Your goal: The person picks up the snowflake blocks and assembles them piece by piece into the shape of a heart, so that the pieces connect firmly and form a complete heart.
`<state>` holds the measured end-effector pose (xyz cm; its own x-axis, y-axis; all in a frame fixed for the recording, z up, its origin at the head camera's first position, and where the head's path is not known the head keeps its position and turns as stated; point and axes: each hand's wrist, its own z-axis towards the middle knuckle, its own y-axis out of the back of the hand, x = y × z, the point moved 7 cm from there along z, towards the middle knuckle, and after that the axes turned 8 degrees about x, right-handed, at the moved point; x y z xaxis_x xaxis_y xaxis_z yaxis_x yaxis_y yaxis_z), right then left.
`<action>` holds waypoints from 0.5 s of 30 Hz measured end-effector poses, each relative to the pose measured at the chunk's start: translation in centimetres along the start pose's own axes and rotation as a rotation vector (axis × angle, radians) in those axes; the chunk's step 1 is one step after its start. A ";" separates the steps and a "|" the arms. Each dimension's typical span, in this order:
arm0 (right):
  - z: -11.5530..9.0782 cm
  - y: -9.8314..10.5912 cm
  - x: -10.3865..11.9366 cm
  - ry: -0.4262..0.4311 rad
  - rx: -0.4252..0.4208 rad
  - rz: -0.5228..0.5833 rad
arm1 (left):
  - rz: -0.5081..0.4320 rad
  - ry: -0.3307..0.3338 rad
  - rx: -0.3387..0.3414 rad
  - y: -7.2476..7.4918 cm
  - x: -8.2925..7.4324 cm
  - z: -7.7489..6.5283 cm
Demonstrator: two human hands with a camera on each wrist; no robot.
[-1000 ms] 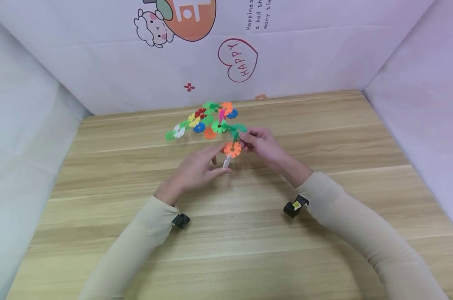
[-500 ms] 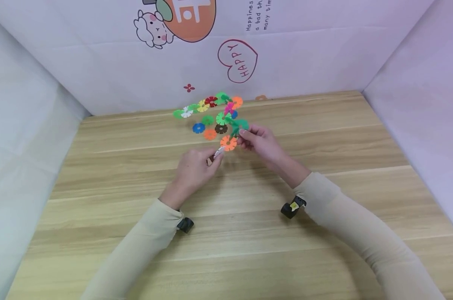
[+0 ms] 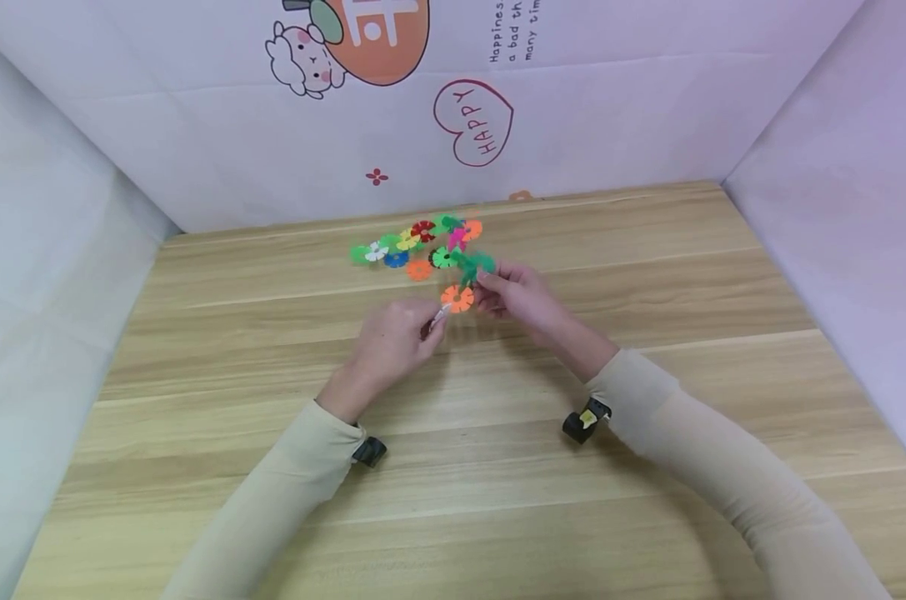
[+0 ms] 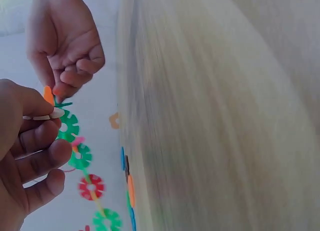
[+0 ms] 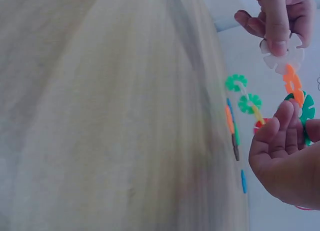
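A chain of slotted plastic snowflake discs in several colours is held up between the hands. My left hand (image 3: 394,337) pinches the white disc (image 5: 296,55) at the chain's near end between thumb and fingers. This disc is slotted into an orange disc (image 3: 448,299). Just beyond it, my right hand (image 3: 526,302) pinches a dark green disc (image 5: 309,111) with thumb and fingertips. From there the chain runs away and leftward through pink, red (image 4: 85,188) and yellow discs to a white disc (image 3: 376,252) and a green one (image 3: 358,254) at its far end.
Several loose discs lie flat on the wooden table (image 3: 453,500) under the chain, among them a blue one (image 3: 396,259) and an orange one (image 3: 419,269). A printed white cloth (image 3: 610,125) rises behind the table, with white sides left and right.
My left fingers, spread around the white disc a second ago, now pinch it. The chain's far part swung up, then dipped again. The right hand keeps its hold, barely moving.
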<state>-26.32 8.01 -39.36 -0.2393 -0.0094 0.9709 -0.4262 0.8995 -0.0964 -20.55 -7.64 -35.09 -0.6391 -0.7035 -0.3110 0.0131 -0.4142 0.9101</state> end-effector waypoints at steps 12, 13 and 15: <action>-0.8 -0.4 -1.8 -0.102 0.118 -0.061 | -0.127 0.053 -0.029 -0.8 -0.6 -0.6; -0.9 -0.6 -1.9 -0.109 0.143 -0.077 | -0.134 0.066 -0.027 -0.8 -0.6 -0.6; -1.2 -1.1 -2.0 -0.123 0.189 -0.092 | -0.137 0.091 -0.017 -1.0 -0.6 -0.5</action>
<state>-24.35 7.53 -40.92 -0.2910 -0.1509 0.9447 -0.6040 0.7948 -0.0591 -19.83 -7.07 -35.94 -0.5638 -0.6888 -0.4557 -0.0556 -0.5188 0.8531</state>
